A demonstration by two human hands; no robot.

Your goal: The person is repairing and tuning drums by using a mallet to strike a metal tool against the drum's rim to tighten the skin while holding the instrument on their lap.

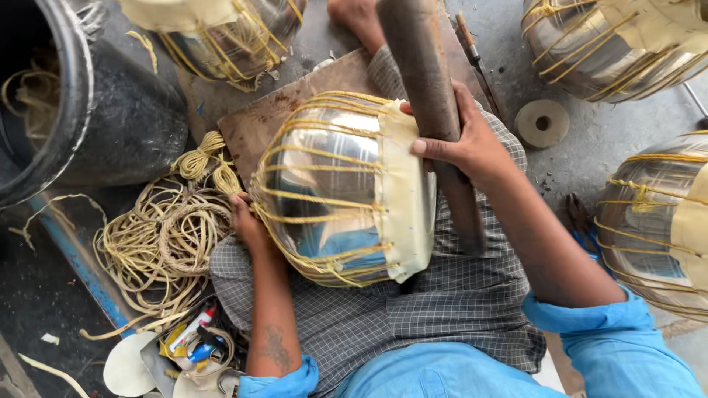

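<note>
Across the lap, on checked cloth over a wooden board [258,125]: drum shell being laced and dressed.

Right hand [464,144] is clenching a dark wooden baton [431,110] against the cream hide head [409,191] of the shiny metal drum shell [332,184], which is lying on its side on the lap, at the board's near edge. Left hand [247,221] is pressing the shell's far curve by the yellow lacing [317,156], fingers curled; whether it is pinching a strand I cannot tell. Judgement: bracing the shell firmly, keeping the baton flat along the hide rim and working evenly round should spare the skin. Loose cord coils [158,243] are lying at the board's left edge; other laced shells [612,44] are standing about.
</note>
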